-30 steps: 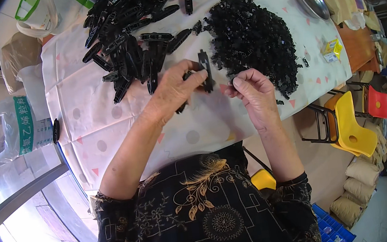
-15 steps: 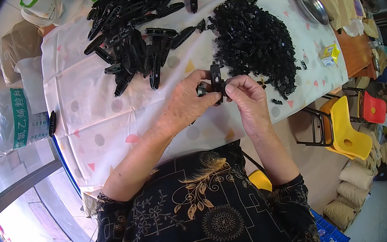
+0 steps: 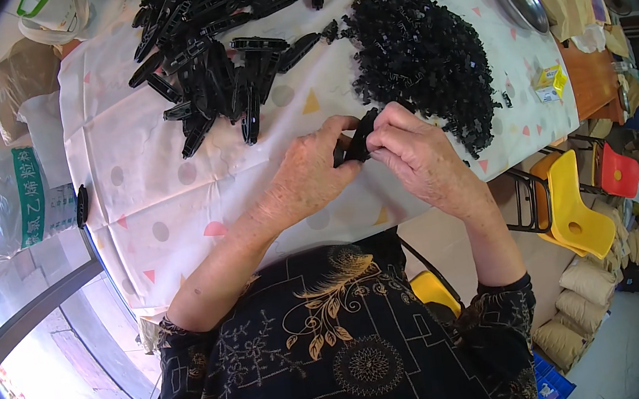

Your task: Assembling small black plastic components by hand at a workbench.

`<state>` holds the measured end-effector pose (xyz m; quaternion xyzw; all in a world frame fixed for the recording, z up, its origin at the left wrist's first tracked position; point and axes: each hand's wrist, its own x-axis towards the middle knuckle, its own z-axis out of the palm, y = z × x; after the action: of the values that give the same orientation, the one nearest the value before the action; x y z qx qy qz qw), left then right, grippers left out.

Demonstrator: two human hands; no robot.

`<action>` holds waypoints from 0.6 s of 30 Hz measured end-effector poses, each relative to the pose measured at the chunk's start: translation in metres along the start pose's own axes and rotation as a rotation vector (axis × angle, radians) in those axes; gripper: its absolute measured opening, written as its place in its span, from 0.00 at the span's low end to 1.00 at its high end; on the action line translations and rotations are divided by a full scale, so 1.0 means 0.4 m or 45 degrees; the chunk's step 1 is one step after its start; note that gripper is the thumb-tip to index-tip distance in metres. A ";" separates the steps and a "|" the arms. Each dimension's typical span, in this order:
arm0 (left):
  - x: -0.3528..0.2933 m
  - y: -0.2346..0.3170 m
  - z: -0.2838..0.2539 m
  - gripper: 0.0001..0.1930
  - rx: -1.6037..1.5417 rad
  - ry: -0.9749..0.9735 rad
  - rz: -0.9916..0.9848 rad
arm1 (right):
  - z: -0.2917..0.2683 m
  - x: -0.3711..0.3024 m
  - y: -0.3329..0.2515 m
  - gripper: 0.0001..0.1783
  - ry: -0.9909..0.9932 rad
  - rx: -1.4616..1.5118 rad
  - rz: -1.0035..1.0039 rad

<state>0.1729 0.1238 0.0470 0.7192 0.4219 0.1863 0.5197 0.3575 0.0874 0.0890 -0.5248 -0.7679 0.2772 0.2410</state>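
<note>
Pinching a long black plastic piece (image 3: 360, 137) between them, both hands meet just above the near edge of the bench (image 3: 167, 194), which is covered in a white cloth with coloured dots and triangles. The left hand (image 3: 308, 175) closes its thumb and fingers on the lower end of the piece, while the right hand (image 3: 420, 157) grips its upper end with curled fingertips, so the piece lies tilted in the gap between the two. Just beyond the right hand sits a heap of small black parts (image 3: 421, 51); a pile of long black pieces (image 3: 223, 68) lies farther off, beyond the left hand.
</note>
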 end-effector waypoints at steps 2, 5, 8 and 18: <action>0.002 -0.008 0.001 0.25 0.010 -0.038 -0.006 | -0.003 0.009 0.007 0.06 -0.082 -0.010 -0.010; 0.002 -0.021 0.000 0.25 -0.038 -0.088 -0.009 | -0.002 0.025 0.013 0.07 -0.166 -0.017 -0.076; 0.004 -0.025 -0.004 0.25 -0.116 -0.109 -0.013 | -0.002 0.039 0.022 0.08 -0.224 0.032 -0.054; 0.020 -0.054 0.010 0.26 -0.270 0.181 -0.024 | 0.120 0.028 0.068 0.22 0.289 0.838 0.509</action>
<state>0.1714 0.1303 0.0245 0.6411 0.4424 0.2754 0.5634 0.3403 0.0978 0.0363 -0.5860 -0.4893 0.4901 0.4208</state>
